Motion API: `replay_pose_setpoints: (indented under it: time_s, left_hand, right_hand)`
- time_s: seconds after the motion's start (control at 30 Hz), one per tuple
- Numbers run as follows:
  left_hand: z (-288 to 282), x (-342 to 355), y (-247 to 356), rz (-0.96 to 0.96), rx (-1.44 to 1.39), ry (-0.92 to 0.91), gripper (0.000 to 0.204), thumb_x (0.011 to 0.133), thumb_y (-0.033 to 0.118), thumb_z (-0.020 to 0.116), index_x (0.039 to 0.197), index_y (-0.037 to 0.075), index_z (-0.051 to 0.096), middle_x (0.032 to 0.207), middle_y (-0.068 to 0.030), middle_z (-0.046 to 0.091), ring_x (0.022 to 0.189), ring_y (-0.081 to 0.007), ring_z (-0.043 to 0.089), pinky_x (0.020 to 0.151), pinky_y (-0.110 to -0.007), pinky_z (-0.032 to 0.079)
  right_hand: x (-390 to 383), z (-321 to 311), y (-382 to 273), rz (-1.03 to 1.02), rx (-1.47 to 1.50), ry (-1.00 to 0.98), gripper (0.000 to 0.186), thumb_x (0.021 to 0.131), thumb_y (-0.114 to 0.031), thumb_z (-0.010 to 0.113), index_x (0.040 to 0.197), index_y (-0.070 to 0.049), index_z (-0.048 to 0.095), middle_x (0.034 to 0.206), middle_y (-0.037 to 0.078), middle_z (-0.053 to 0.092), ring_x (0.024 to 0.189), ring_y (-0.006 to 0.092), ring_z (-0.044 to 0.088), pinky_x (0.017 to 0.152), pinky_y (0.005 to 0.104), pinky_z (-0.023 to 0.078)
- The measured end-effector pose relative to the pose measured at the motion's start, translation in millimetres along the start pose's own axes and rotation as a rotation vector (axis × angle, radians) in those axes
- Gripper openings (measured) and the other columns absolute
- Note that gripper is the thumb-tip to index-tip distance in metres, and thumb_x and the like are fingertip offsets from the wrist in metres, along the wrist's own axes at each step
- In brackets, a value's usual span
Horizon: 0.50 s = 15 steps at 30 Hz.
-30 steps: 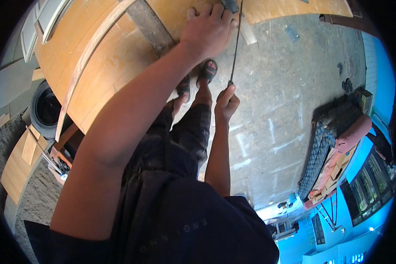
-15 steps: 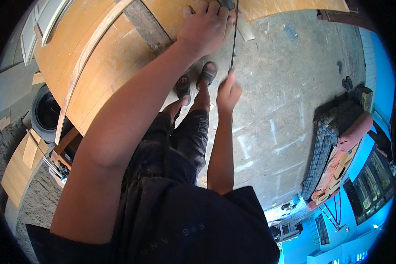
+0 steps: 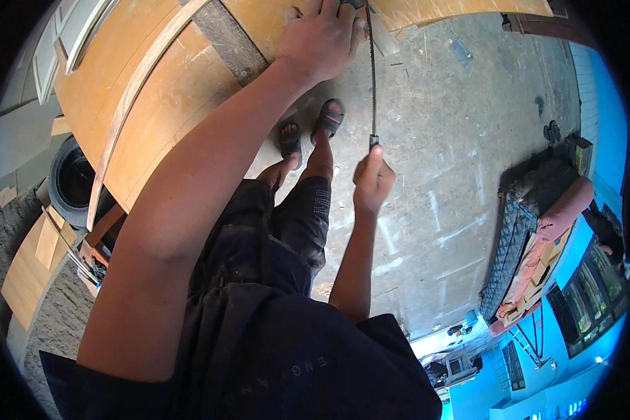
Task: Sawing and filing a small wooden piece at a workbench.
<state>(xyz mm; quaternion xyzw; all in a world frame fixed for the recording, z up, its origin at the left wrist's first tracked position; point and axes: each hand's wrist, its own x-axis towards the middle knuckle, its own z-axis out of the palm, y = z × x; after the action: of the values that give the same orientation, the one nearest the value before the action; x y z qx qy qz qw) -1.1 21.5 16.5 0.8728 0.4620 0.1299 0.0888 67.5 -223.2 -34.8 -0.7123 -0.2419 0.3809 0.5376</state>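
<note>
My right hand [image 3: 373, 183] is closed around the handle of a handsaw, its thumb laid along the top. The saw's narrow toothed blade [image 3: 372, 80] runs straight away from me to the upper edge of the view. Close to the left of the blade, my left hand [image 3: 320, 40] presses down at the edge of a yellowish wooden worktop [image 3: 182, 91], fingers bent. A pale wood piece [image 3: 383, 36] juts out from beside that hand, under the blade. The far end of the blade and some of my left fingertips are cut off by the view's edge.
A curved wood strip [image 3: 129, 105] and a dark-stained plank [image 3: 232, 43] lie on the worktop. A tyre [image 3: 73, 178] stands at the left. On the right, a patterned sofa [image 3: 507, 248] holds wood pieces. My sandalled feet stand on the concrete floor [image 3: 441, 175] below.
My right hand has drawn the saw toward me and slightly right, showing more of the blade. My left hand has shifted slightly left and stays at the worktop's edge.
</note>
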Motion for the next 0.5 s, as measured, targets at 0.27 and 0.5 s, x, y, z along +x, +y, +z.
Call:
replay_pose_setpoints:
  time_s: [0.27,0.5]
  left_hand:
    - [-5,3,8,-0.044,0.011,-0.106,0.033,0.102,0.034,0.043,0.109,0.005,0.057,0.11,-0.0188,0.057,0.109,-0.0365,0.055,0.089,-0.056,0.045]
    - [27,-6,-5,0.004,0.018,0.126,0.029,0.099,0.035,0.049,0.101,0.008,0.061,0.097,-0.0111,0.061,0.096,-0.0298,0.06,0.078,-0.054,0.042]
  right_hand:
    - [-8,-21,-34,-0.101,-0.037,0.039,0.046,0.107,-0.023,0.045,0.066,-0.001,0.044,0.055,0.0,0.038,0.053,0.0078,0.034,0.048,0.0299,0.028]
    - [4,-3,-26,-0.061,-0.141,-0.009,0.054,0.11,-0.03,0.038,0.06,-0.01,0.038,0.052,-0.005,0.036,0.048,0.0043,0.031,0.046,0.0263,0.024]
